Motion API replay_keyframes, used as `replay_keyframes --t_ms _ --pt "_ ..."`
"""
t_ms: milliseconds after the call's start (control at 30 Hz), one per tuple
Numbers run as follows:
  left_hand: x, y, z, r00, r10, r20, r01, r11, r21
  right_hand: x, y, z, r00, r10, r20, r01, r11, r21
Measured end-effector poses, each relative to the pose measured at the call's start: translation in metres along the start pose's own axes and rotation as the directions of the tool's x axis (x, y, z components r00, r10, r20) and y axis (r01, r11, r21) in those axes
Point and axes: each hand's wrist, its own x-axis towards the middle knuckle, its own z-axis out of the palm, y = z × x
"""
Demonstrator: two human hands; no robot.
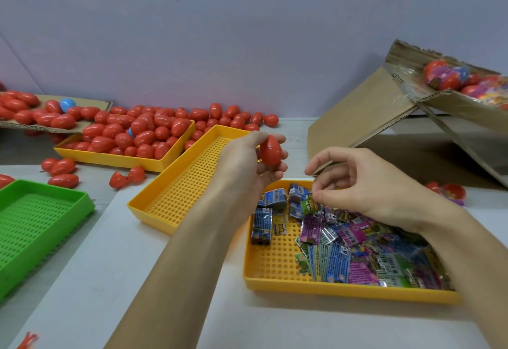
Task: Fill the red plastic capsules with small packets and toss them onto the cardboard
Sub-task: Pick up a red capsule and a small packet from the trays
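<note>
I am holding a red capsule (270, 151) in my left hand (248, 159), fingers curled around it, while my right hand (365, 183) is pinching a small green packet (310, 202) just below, over the packet tray (275, 284). The capsule looks closed to me, so the packet could be slipping from my pinch while I am opening it. A weak toss could be missing the cardboard (357, 117) beyond my right hand.
</note>
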Motion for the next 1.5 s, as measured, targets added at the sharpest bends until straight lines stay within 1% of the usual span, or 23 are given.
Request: replay_keyframes --t_ms 367,433,567,633,667,733,800,833,900,967,1067,1267,1333,1433,1500 --pt "0.0 0.001 0.002 1.0 -0.004 -0.012 0.005 0.997 0.076 -0.003 -0.004 -0.001 0.999 -0.034 -0.035 0.033 0.999 -0.017" --pt "0.001 0.001 0.001 1.0 -0.009 -0.003 0.009 0.994 0.11 -0.002 -0.004 0.0 0.996 -0.031 -0.08 0.031 1.0 -0.004" --pt "0.002 -0.002 0.0 0.998 -0.036 0.042 0.028 0.986 0.167 0.003 0.001 0.002 0.971 -0.016 -0.239 0.038 0.995 0.09" --pt "0.003 -0.005 -0.003 0.996 -0.025 0.084 0.003 0.967 0.256 0.005 0.004 0.003 0.951 0.001 -0.309 0.05 0.986 0.159" --pt "0.004 -0.006 -0.004 0.993 -0.001 0.117 -0.039 0.941 0.336 0.006 0.005 0.003 0.941 0.009 -0.34 0.065 0.976 0.206" --pt "0.004 -0.008 -0.007 0.977 0.067 0.205 -0.165 0.846 0.508 0.008 0.007 0.004 0.927 0.017 -0.374 0.102 0.95 0.296" --pt "0.002 -0.011 -0.009 0.96 0.117 0.253 -0.252 0.749 0.612 0.009 0.006 0.006 0.933 0.013 -0.36 0.131 0.919 0.372" --pt "0.001 -0.012 -0.009 0.954 0.131 0.268 -0.276 0.728 0.628 0.009 0.005 0.007 0.938 0.012 -0.345 0.141 0.899 0.415" --pt "0.0 -0.014 -0.009 0.943 0.15 0.296 -0.308 0.727 0.614 0.01 0.003 0.01 0.942 0.017 -0.336 0.162 0.853 0.497" --pt "0.001 -0.014 -0.009 0.939 0.181 0.293 -0.329 0.723 0.607 0.011 0.003 0.011 0.93 0.031 -0.366 0.18 0.83 0.528" --pt "0.0 -0.011 -0.008 0.943 0.167 0.288 -0.314 0.736 0.6 0.012 0.004 0.011 0.922 0.049 -0.385 0.168 0.844 0.509" --pt "-0.002 -0.011 -0.008 0.938 0.136 0.319 -0.309 0.746 0.59 0.012 0.006 0.013 0.956 0.065 -0.285 0.093 0.858 0.506" --pt "-0.002 -0.011 -0.008 0.933 0.13 0.335 -0.317 0.736 0.598 0.011 0.005 0.011 0.963 0.016 -0.269 0.112 0.885 0.452" --pt "-0.002 -0.011 -0.009 0.922 0.11 0.372 -0.333 0.716 0.613 0.007 0.001 0.01 0.978 -0.083 -0.192 0.146 0.928 0.342" --pt "-0.001 -0.011 -0.011 0.911 0.092 0.401 -0.347 0.698 0.627 0.006 0.0 0.011 0.981 -0.106 -0.165 0.15 0.947 0.282"
